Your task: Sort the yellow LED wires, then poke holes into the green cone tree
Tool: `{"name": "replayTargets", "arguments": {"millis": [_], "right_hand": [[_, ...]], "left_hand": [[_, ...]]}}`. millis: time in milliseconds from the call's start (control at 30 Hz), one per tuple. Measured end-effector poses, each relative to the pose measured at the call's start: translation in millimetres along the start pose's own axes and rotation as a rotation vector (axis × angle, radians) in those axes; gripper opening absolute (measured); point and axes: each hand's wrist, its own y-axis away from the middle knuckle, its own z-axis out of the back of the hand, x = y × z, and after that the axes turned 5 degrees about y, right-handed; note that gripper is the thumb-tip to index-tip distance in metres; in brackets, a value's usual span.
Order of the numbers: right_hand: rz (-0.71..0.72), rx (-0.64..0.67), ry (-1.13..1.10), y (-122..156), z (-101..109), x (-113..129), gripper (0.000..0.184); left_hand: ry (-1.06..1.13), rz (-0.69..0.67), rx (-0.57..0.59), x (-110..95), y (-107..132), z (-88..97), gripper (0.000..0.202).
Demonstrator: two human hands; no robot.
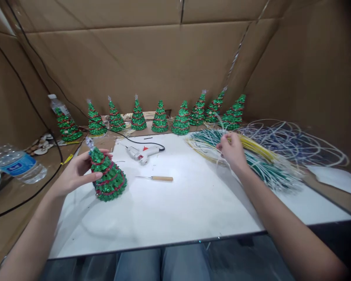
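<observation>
1. Working well here means keeping the beaded tree (112, 180) steady with light pressure, so its garlands are not crushed, while lifting one strand at a time without dragging the rest of the strand bundle (259, 149).
2. The awl (162, 178) and glue gun (146, 155) lie between the hands; sleeves or strands are best kept off both.
3. The left hand (74, 173) is closed around the tree's upper part, thumb on the near side and fingers behind; the tree leans slightly at the left of the white board (193, 210).
4. The right hand (234, 151) has thumb and forefinger pinched together at the bundle, apparently on a pale strand (221, 121), though blur obscures the tips.
</observation>
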Motion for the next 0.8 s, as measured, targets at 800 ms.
{"name": "replayTargets", "arguments": {"millis": [800], "right_hand": [[0.118,0.175,0.636,37,35,16,0.019]], "left_hand": [[-0.091,0.063,-0.082,1,4,-5.6,0.047]]}}
